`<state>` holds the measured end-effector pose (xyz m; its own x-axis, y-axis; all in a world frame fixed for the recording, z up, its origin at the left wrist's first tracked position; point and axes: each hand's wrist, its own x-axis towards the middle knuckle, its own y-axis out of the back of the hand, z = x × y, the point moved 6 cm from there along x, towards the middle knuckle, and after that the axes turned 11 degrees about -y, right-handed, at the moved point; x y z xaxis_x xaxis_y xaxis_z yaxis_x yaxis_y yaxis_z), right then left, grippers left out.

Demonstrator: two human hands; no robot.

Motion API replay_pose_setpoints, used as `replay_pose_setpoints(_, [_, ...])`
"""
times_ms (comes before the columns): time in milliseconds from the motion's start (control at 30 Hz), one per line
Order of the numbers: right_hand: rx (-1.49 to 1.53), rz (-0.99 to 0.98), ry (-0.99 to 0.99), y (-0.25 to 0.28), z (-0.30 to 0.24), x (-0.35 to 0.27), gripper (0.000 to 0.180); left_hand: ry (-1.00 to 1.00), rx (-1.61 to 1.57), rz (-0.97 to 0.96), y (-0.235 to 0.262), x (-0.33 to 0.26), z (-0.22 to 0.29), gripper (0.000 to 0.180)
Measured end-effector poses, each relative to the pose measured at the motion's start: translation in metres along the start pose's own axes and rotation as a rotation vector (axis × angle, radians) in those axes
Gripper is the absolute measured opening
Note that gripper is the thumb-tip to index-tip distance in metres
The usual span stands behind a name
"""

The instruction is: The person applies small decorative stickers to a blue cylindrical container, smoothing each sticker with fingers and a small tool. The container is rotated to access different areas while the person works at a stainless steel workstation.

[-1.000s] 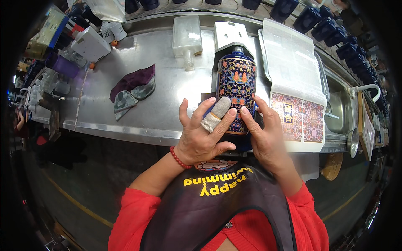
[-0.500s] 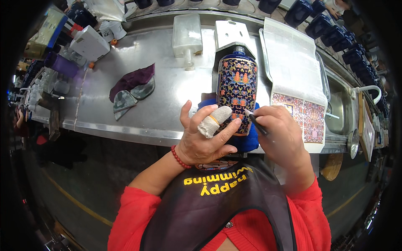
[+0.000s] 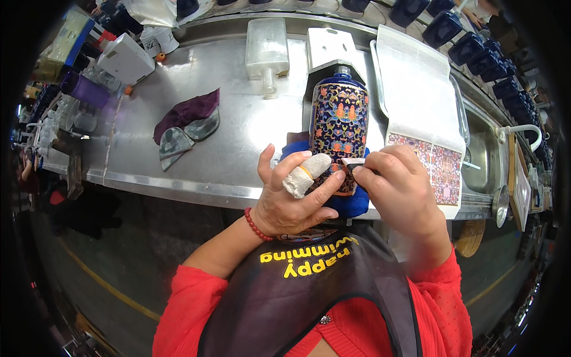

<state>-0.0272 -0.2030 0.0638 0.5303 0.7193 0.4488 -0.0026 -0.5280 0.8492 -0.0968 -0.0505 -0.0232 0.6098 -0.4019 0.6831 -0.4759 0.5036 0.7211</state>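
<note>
A dark blue bottle (image 3: 340, 113) covered in a colourful floral pattern lies tilted, neck away from me, on a blue cloth (image 3: 351, 206) and a dark angular support (image 3: 311, 83). My left hand (image 3: 292, 193) rests against its lower left side with fingers spread. One finger wears a whitish cloth cover (image 3: 309, 172) held by an orange band. In my right hand (image 3: 399, 178) is a small black tool with a pale, flat, blade-like tip (image 3: 352, 161), pinched between thumb and fingers. Its tip is at the lower right of the pattern; its exact kind I cannot make out.
Patterned sheets (image 3: 437, 163) with white paper (image 3: 413, 77) lie on a tray at right, beside a sink (image 3: 483, 152). A clear bottle (image 3: 266, 50) and white block (image 3: 330, 44) stand behind. Purple and camouflage cloths (image 3: 189, 123) lie left. Blue bottles (image 3: 443, 28) line the back.
My right hand has turned the tool, so its flat pale face now shows and its tip sits slightly further left. My left hand stays nearly where it was.
</note>
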Motion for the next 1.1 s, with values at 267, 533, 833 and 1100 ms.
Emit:
replay_pose_setpoints(267, [0.045, 0.081, -0.037, -0.001, 0.009, -0.005, 0.028, 0.021, -0.065, 0.009, 0.0, -0.002, -0.002, 0.056])
replay_pose_setpoints(533, [0.118, 0.033, -0.05, -0.001, 0.009, -0.005, 0.041, 0.04, -0.102, 0.044, 0.001, -0.003, -0.007, 0.056])
replay_pose_setpoints(833, [0.067, 0.034, -0.023, -0.002, 0.004, -0.002, 0.042, 0.044, -0.111, 0.053, 0.002, -0.004, -0.008, 0.056])
replay_pose_setpoints(1100, [0.075, -0.001, 0.002, -0.004, 0.004, -0.004, 0.03, 0.051, -0.114, 0.066, 0.003, 0.001, -0.011, 0.055])
